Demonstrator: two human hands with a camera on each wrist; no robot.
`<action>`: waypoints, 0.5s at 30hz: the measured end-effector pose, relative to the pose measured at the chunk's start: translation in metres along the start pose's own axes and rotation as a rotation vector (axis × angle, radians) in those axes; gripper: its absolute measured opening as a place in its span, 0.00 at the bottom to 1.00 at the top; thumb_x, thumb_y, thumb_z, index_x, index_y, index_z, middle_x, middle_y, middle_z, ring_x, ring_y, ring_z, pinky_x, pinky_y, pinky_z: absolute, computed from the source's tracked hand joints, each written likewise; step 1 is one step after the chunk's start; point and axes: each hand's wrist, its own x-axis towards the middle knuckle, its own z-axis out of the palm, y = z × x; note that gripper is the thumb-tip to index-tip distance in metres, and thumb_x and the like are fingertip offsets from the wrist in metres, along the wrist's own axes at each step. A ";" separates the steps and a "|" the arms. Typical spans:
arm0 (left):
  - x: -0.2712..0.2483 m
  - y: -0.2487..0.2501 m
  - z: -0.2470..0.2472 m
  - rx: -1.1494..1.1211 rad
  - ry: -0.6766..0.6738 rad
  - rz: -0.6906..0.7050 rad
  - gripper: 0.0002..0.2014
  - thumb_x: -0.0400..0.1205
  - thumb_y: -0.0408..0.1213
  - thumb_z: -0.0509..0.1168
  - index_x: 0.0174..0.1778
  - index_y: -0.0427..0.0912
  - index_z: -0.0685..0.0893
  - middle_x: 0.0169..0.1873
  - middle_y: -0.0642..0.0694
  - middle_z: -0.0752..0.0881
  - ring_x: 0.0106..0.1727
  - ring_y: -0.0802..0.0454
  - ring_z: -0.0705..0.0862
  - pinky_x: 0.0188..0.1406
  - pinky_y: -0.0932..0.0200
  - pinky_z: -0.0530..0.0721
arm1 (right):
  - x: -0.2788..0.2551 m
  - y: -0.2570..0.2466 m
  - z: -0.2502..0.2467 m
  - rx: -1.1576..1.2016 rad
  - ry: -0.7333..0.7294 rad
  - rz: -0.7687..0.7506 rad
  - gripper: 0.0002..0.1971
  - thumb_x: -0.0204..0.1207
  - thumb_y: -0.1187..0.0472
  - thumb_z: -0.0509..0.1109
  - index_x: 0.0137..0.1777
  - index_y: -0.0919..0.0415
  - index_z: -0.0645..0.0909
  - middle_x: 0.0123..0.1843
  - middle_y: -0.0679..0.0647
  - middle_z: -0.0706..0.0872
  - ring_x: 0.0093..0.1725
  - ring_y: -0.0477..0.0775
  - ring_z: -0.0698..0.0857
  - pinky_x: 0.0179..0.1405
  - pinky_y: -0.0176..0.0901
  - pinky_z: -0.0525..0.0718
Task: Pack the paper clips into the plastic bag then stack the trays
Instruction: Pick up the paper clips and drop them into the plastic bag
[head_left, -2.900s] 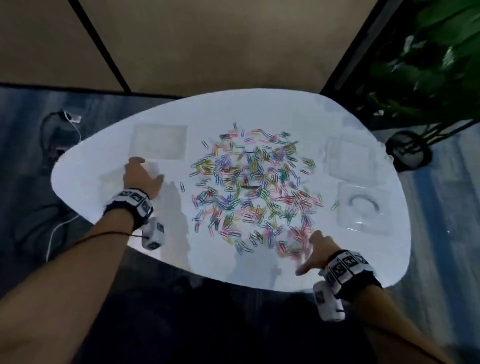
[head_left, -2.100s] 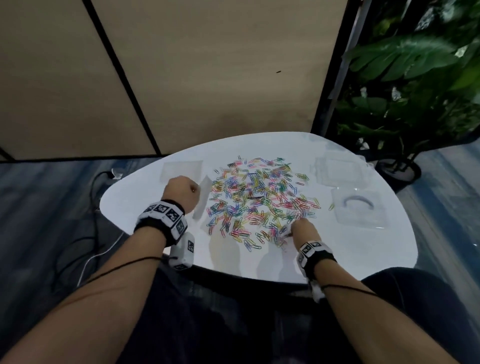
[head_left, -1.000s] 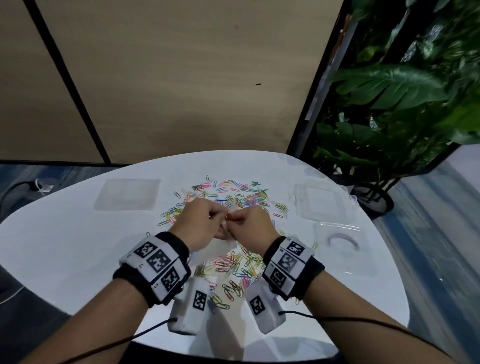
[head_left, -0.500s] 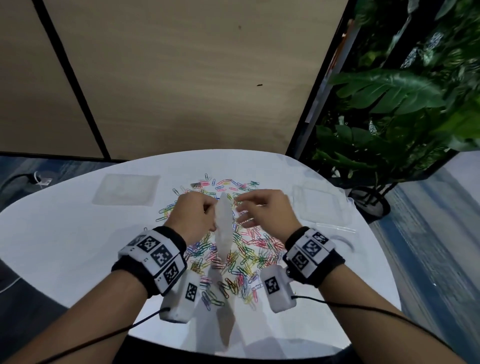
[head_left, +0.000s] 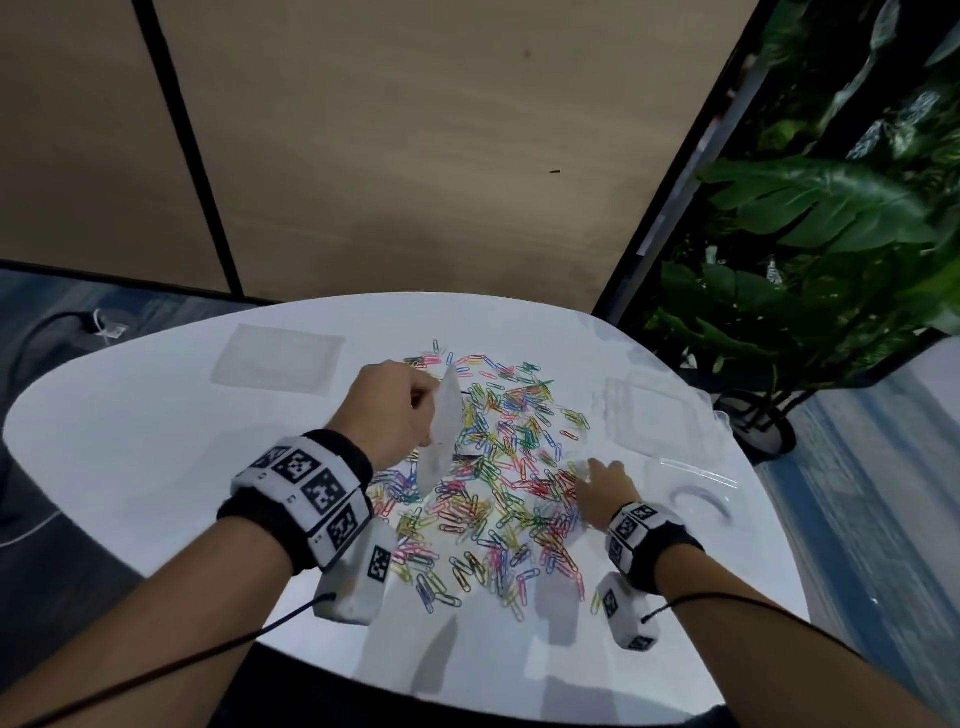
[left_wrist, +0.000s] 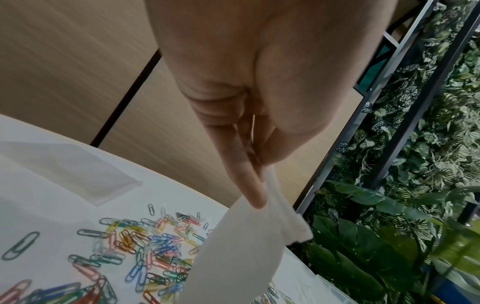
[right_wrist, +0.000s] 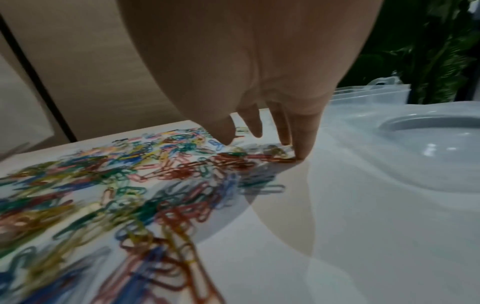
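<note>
Several coloured paper clips (head_left: 498, 467) lie scattered over the middle of the white table (head_left: 130, 457). My left hand (head_left: 395, 410) pinches the top edge of a clear plastic bag (head_left: 444, 436) and holds it hanging above the pile; the left wrist view shows the bag (left_wrist: 241, 242) held between thumb and fingers. My right hand (head_left: 597, 483) is down at the pile's right edge, its fingertips (right_wrist: 301, 152) touching the clips (right_wrist: 182, 168). Two clear trays stand at the right: one far (head_left: 654, 415), one near (head_left: 696, 493).
A flat clear lid or tray (head_left: 278, 358) lies at the table's back left. A potted plant (head_left: 810, 249) stands beyond the right edge. A wood-panelled wall is behind the table. Cables lie on the floor at the left.
My right hand has let go of the bag and dropped to the clips at the right side of the pile. The left hand alone now holds the bag up.
</note>
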 end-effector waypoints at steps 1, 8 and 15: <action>0.002 -0.002 0.001 0.005 -0.004 -0.009 0.13 0.85 0.28 0.60 0.39 0.31 0.86 0.42 0.27 0.90 0.27 0.59 0.90 0.39 0.45 0.92 | 0.001 -0.007 0.001 -0.018 0.001 -0.057 0.19 0.85 0.56 0.56 0.72 0.64 0.73 0.71 0.63 0.72 0.70 0.67 0.73 0.72 0.55 0.74; 0.009 -0.010 0.005 0.034 -0.059 0.006 0.12 0.85 0.29 0.61 0.38 0.40 0.86 0.41 0.28 0.90 0.27 0.59 0.91 0.40 0.38 0.92 | 0.009 -0.027 0.008 -0.069 0.126 -0.113 0.12 0.78 0.72 0.62 0.54 0.64 0.85 0.56 0.61 0.84 0.53 0.60 0.86 0.51 0.42 0.83; 0.008 -0.011 0.007 0.035 -0.070 -0.002 0.12 0.85 0.29 0.60 0.37 0.44 0.82 0.41 0.31 0.91 0.26 0.59 0.91 0.37 0.41 0.92 | 0.012 -0.007 -0.017 0.384 0.138 0.082 0.07 0.73 0.60 0.75 0.38 0.62 0.93 0.36 0.55 0.93 0.40 0.52 0.92 0.43 0.41 0.90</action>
